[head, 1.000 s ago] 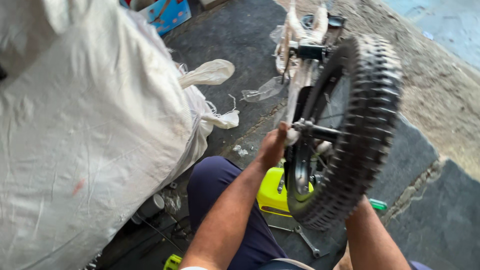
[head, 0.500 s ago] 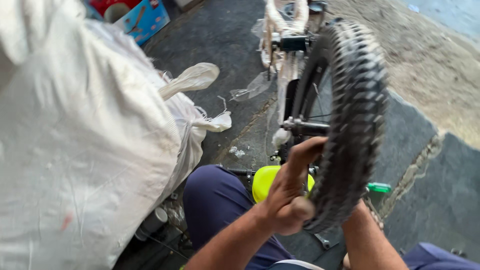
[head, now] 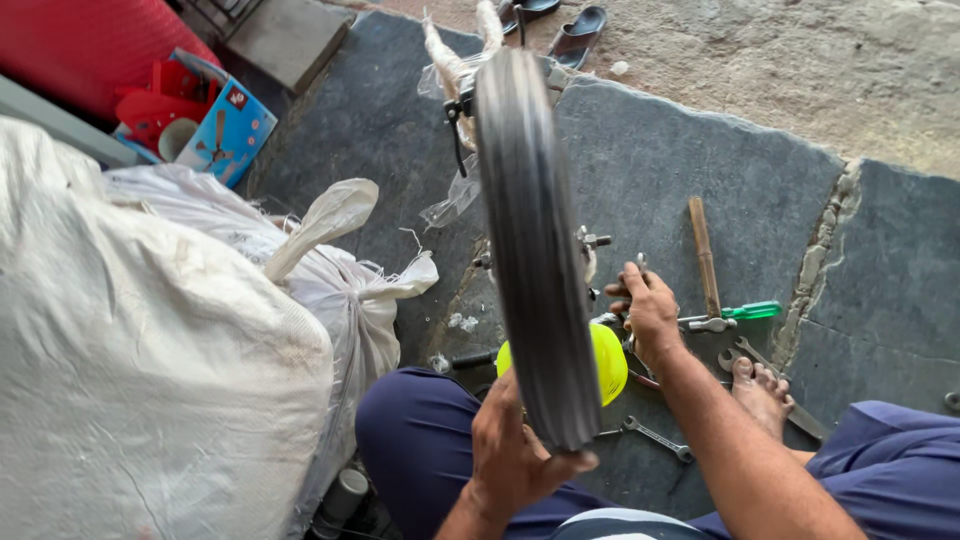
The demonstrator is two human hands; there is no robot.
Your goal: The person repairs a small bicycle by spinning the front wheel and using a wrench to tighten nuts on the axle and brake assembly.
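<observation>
A small bicycle stands upside down, and its grey-tyred wheel (head: 530, 250) is seen edge-on in the middle of the head view. My left hand (head: 515, 450) grips the near lower rim of that tyre. My right hand (head: 645, 310) is at the wheel's axle on the right side, fingers closed around a small metal tool there; the tool is mostly hidden. A round yellow part (head: 607, 360) shows behind the tyre. My knees in blue trousers (head: 410, 430) frame the wheel.
A big white sack (head: 150, 350) fills the left. On the dark stone slab (head: 680, 170) lie a hammer (head: 705, 260), a green-handled screwdriver (head: 745, 312) and several spanners (head: 655, 437). Sandals (head: 580, 25) sit at the top, a blue box (head: 225, 130) upper left.
The view swung so the wheel now shows edge-on. My left hand dropped from the axle to the tyre's lower rim. My right hand came up to the axle.
</observation>
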